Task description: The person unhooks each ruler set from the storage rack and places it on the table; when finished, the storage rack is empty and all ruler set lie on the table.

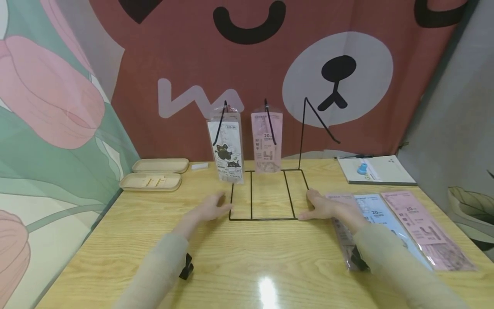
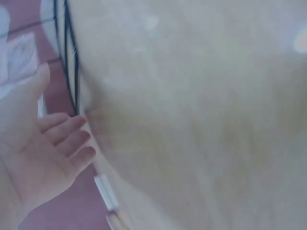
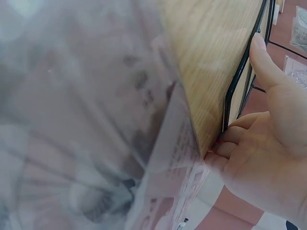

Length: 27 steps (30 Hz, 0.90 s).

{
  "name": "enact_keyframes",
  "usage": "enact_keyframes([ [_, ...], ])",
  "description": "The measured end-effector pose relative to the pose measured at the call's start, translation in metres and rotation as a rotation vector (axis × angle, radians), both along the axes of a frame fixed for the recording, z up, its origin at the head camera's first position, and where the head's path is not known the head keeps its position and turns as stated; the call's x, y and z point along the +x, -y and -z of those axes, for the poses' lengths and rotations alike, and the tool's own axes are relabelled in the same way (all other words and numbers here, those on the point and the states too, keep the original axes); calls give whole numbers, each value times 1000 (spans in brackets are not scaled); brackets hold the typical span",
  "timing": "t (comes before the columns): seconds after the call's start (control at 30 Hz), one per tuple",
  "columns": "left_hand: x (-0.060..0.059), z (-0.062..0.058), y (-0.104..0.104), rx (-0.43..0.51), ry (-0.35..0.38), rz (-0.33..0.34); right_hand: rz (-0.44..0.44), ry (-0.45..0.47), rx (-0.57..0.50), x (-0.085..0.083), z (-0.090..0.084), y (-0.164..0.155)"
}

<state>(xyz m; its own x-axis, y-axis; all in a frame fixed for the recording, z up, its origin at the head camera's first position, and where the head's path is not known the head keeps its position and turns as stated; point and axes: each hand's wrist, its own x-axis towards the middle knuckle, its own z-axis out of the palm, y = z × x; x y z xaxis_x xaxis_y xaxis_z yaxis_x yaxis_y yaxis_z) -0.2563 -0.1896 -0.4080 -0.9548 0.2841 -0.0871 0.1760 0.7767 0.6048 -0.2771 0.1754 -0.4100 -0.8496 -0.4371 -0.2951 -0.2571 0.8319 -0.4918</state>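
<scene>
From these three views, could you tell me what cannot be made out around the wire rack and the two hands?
- Print on the hanging packets: too small in the head view.
- Left hand touching the wire rack: unclear; left wrist view blurred.
- Flat packets: partly covered by the right sleeve; a blur in the right wrist view.
- Right hand fingertips: hidden behind the table edge, right wrist view.
</scene>
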Motion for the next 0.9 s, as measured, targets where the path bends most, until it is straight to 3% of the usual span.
enact_keyframes([
  [0.13,-9,-9,13,131,-109,-141,9,11,6,2,-1,0],
  [0.27,-19,-21,17,328,-183,-252,12,19,12,3,-2,1],
  [0.4,-28,-30,13,456,-223,-308,21,30,18,3,-1,2],
  [0.6,-38,-30,-1,555,-306,-338,28,32,29,1,-1,4],
  [0.8,-40,-28,-15,597,-188,-334,27,33,34,0,0,3],
  [0.9,-40,-26,-20,610,-166,-311,26,33,37,0,0,2],
])
